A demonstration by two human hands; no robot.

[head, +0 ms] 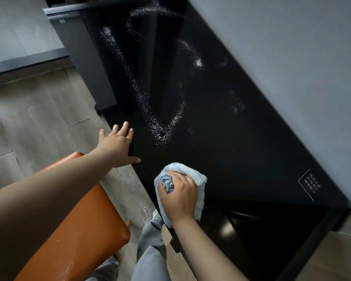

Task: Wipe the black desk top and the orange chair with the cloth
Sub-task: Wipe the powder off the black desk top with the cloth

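Orange chair (pixel 75 230): lower left, under the left forearm.
Left hand (pixel 118 142): fingers straight, flat on the near edge of the black desk top (pixel 231 138).
White powder (pixel 160 126): scattered trails beyond both hands.
Cloth (pixel 184 173): blue, bunched beneath the right hand (pixel 178 195), whose curled fingers grip it against the desk.

Black desk top (pixel 221 138), light-blue cloth (pixel 190 171)

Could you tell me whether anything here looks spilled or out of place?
White powder lies scattered in curving trails across the black desk top, beyond the blue cloth gripped by the right hand. Pale smears also mark the orange chair.
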